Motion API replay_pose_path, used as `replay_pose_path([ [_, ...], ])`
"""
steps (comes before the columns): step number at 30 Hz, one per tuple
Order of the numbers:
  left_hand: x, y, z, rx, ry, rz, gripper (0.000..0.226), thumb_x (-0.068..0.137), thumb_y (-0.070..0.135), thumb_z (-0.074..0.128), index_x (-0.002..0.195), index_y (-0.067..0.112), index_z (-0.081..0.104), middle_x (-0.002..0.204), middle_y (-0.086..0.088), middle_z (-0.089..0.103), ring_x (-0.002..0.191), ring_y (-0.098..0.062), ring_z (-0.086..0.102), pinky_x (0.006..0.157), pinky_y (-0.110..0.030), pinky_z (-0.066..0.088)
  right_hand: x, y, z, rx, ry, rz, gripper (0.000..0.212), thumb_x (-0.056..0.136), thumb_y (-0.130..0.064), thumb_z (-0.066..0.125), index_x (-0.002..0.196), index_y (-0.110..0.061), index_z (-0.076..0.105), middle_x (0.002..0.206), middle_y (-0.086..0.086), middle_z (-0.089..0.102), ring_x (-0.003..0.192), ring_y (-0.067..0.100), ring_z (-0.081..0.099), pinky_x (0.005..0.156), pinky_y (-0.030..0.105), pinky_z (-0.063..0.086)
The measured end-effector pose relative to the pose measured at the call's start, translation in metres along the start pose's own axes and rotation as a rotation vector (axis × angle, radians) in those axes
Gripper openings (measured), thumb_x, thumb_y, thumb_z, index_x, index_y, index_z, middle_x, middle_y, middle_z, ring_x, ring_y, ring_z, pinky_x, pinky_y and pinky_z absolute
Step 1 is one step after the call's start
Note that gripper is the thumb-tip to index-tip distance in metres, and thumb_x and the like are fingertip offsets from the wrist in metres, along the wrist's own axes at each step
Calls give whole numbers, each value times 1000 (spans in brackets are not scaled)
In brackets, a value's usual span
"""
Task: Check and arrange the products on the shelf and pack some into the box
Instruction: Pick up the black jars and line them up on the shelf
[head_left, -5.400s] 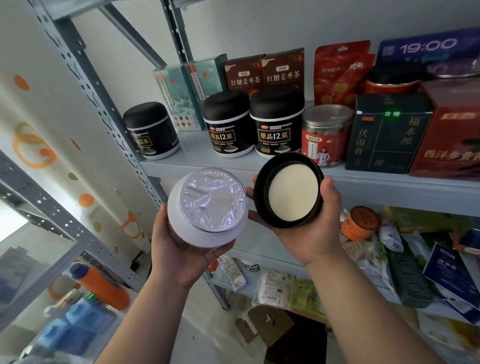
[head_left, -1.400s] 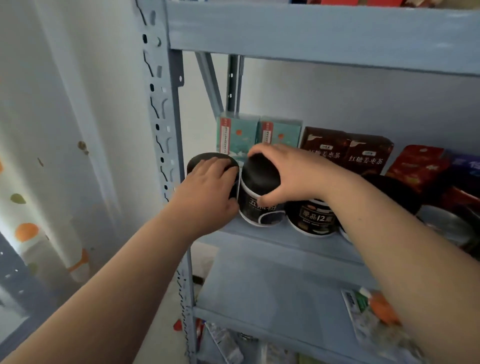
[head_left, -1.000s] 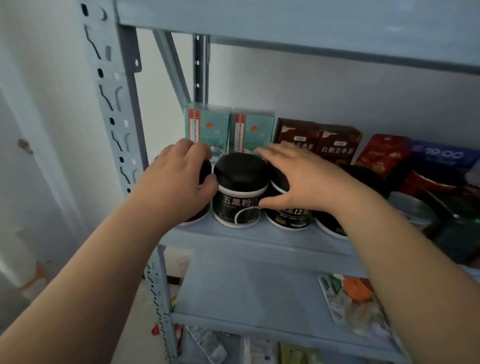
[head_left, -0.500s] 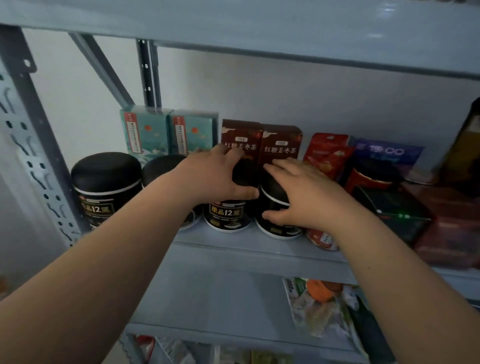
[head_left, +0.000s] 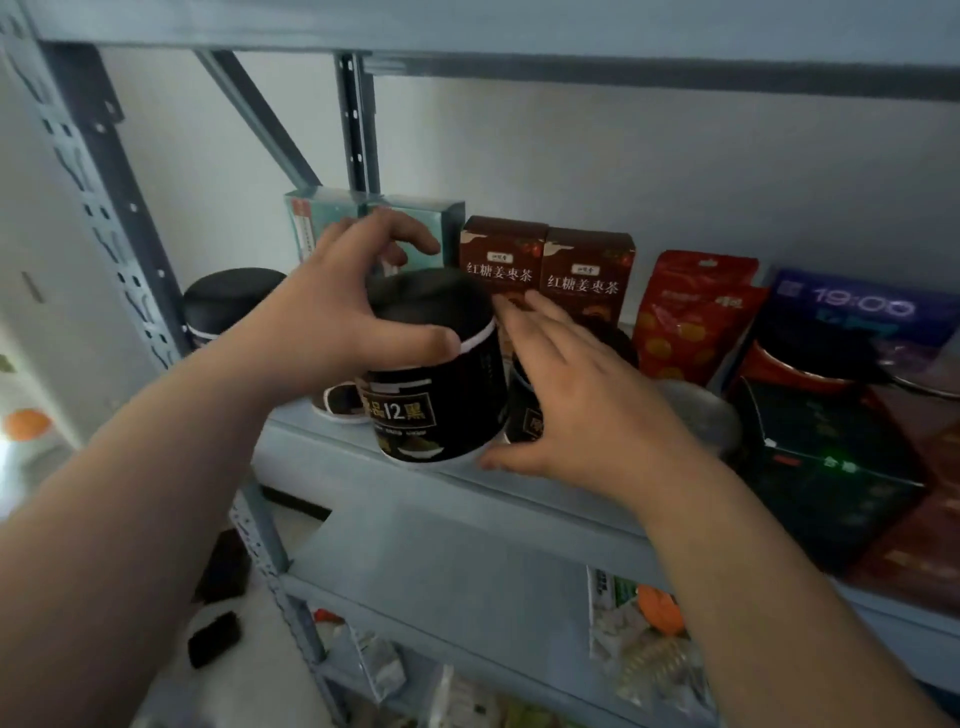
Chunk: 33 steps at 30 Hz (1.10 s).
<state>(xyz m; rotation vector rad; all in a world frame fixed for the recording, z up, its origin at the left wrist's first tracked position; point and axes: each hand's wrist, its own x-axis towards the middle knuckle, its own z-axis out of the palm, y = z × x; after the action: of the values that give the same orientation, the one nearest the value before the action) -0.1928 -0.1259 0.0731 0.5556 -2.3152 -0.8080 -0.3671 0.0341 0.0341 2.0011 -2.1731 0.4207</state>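
Observation:
My left hand (head_left: 332, 317) grips the black lid of a black jar (head_left: 441, 410) labelled with a 12, at the front edge of the grey-blue shelf (head_left: 524, 499). The jar tilts slightly forward, its base at the shelf lip. My right hand (head_left: 576, 400) is beside the jar on its right, fingers straight, thumb low near the jar's base; it covers most of a second black jar (head_left: 524, 415). Another black jar (head_left: 223, 306) stands at the far left, and one more jar (head_left: 340, 402) is partly hidden behind my left wrist.
Behind the jars stand two teal boxes (head_left: 332, 218) and two brown tea boxes (head_left: 545, 270). To the right are a red pouch (head_left: 691, 317), a blue pack (head_left: 852, 306), a tin-lidded jar (head_left: 701, 415) and dark boxes (head_left: 826, 467). A lower shelf (head_left: 457, 587) holds snack packets (head_left: 639, 639). A steel upright (head_left: 104, 208) is at left.
The view shifted closer. My left hand has pulled the 12-labelled jar forward to the shelf edge by its lid. My right hand has slid from its jar's lid to the side of the pulled jar.

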Motion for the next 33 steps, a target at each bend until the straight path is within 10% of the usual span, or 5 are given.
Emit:
replay_pose_path([
  [6, -27, -17, -5, -744, 23, 109, 67, 57, 27, 86, 111, 18, 50, 105, 3, 57, 73, -11, 66, 58, -22, 55, -18, -25, 34, 572, 199, -110, 122, 74, -44, 90, 154, -54, -2, 149, -46, 13, 136, -30, 5, 101, -8, 15],
  [16, -103, -31, 44, -1308, 156, -305, 61, 77, 74, 56, 105, 26, 82, 119, -10, 75, 110, -25, 72, 78, -36, 61, -34, -90, 82, 747, 602, -7, 130, 70, -38, 95, 162, -27, 3, 164, -6, 31, 151, 15, 34, 115, 49, 43],
  [22, -135, -57, 41, -1532, 140, -387, 73, 83, 73, 62, 126, 15, 72, 134, -19, 65, 121, -34, 65, 87, -44, 59, -37, -131, 92, 553, 648, -18, 119, 78, -50, 83, 162, -33, 1, 161, -29, 21, 149, 7, 33, 116, 39, 39],
  [28, -158, -74, 29, -1581, 47, -402, 33, 74, 32, 52, 73, 11, 78, 81, -13, 72, 74, -25, 73, 59, -36, 60, -45, -157, 101, 638, 540, 75, 110, 78, -45, 84, 157, -55, 9, 161, -23, 27, 150, 6, 32, 119, 29, 36],
  [33, -175, -93, 26, -1454, 74, -282, 53, 85, 53, 67, 118, 11, 75, 122, -20, 71, 115, -33, 68, 88, -39, 59, -56, -183, 110, 933, 305, 145, 117, 72, -41, 91, 156, -54, 12, 158, -23, 34, 148, 1, 34, 119, 38, 38],
])
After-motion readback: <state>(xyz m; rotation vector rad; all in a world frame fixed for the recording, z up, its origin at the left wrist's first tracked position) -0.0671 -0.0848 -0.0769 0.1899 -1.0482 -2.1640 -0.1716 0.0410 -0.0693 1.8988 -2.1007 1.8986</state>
